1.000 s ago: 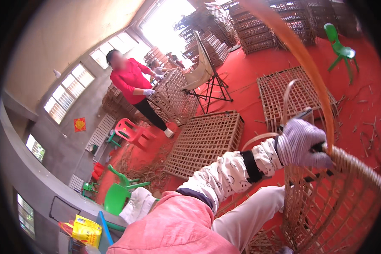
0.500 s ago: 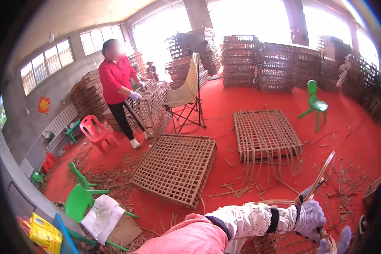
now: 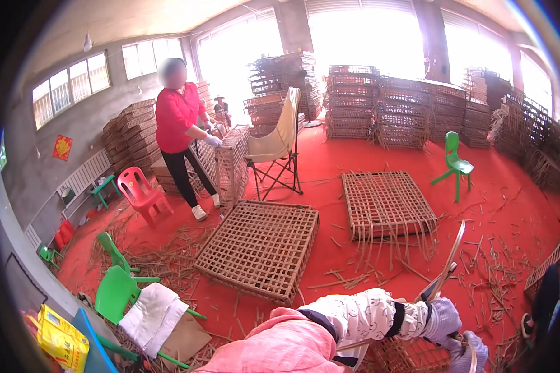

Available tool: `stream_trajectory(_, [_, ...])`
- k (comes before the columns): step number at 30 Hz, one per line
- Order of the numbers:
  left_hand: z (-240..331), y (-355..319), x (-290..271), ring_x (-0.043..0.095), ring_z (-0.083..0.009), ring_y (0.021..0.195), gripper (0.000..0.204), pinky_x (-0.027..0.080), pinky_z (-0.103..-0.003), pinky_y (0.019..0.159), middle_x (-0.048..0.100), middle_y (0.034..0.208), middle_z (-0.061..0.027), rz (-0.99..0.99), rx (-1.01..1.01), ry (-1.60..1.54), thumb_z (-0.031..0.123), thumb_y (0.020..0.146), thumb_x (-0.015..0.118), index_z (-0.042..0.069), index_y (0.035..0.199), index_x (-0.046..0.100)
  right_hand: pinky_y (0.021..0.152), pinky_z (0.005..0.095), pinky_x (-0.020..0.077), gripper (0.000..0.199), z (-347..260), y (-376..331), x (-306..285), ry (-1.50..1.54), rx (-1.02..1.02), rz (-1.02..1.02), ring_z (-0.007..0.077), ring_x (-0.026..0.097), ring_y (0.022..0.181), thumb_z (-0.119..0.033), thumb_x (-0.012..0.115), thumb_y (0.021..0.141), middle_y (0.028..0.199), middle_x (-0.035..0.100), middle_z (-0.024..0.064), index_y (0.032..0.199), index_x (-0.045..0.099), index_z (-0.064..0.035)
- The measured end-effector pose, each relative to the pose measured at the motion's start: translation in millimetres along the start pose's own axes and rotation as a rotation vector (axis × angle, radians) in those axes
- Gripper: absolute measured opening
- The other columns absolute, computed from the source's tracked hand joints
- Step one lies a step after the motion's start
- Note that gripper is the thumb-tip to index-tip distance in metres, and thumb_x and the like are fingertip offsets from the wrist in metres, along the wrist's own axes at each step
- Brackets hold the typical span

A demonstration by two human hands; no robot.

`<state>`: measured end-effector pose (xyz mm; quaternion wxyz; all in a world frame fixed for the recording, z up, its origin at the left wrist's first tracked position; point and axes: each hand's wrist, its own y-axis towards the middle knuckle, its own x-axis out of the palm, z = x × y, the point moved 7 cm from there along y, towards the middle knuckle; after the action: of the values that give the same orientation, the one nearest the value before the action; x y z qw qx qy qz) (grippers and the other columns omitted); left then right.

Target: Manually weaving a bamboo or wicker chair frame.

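Note:
My left arm, in a pink sleeve and a white patterned oversleeve, reaches right across the bottom. At its end my left hand (image 3: 443,318), in a striped glove, is closed around wicker strips. Just below it my right hand (image 3: 469,355), gloved too, has its fingers curled at a pale bent strip. The hands almost touch. A long pale wicker strip (image 3: 448,264) rises past my left wrist, beside a dark, narrow object I cannot make out. Under my hands lies a woven wicker panel (image 3: 410,355), partly hidden by my arm.
Two woven wicker crates (image 3: 258,245) (image 3: 389,202) lie ahead on the red floor among loose strips. A person (image 3: 180,124) in red works at an upright crate near a folding chair (image 3: 277,140). Green chairs (image 3: 115,292) (image 3: 457,158) stand left and right. Stacked crates (image 3: 351,102) line the back.
My hands have shifted left and come closer together, and the right fingers have curled in. The long strip moved left with them. The person in red now stands more upright.

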<state>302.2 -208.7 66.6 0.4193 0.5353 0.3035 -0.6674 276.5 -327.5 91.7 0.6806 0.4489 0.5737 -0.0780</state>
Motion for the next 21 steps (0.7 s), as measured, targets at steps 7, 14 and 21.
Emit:
stream_trajectory(7, [-12.6,-43.4,-2.8,0.063,-0.0302,0.06,0.053,0.05,-0.039,0.054,0.061,0.059,-0.0117,0.051,-0.101,-0.015,0.059,0.072,0.059,0.006,0.067,0.066,0.058,0.0368,0.049,0.03,-35.3,5.8,4.8,0.104,-0.049,-0.024,0.0278,0.062,0.067,-0.039,0.061,0.082,0.079,0.065,0.0087,0.095,0.065,-0.0123])
stream_trajectory(14, [-11.0,-53.8,0.6,0.061,-0.0306,0.055,0.054,0.048,-0.039,0.05,0.058,0.054,-0.012,0.17,-0.071,-0.064,0.06,0.068,0.06,0.007,0.063,0.061,0.064,0.0321,0.0504,0.023,-39.1,4.9,3.4,0.513,-0.06,0.084,0.0224,0.064,0.072,-0.023,0.065,0.083,0.084,0.066,0.0091,0.098,0.064,-0.0058])
stream_trajectory(21, [-20.2,-52.5,-1.9,0.063,-0.0288,0.058,0.06,0.05,-0.038,0.054,0.061,0.058,-0.0105,0.195,-0.038,-0.085,0.065,0.062,0.065,0.005,0.068,0.065,0.071,0.0326,0.0494,0.015,-39.9,7.2,-3.6,0.818,0.016,0.027,0.0217,0.061,0.078,-0.013,0.064,0.084,0.085,0.064,0.012,0.09,0.062,0.0006])
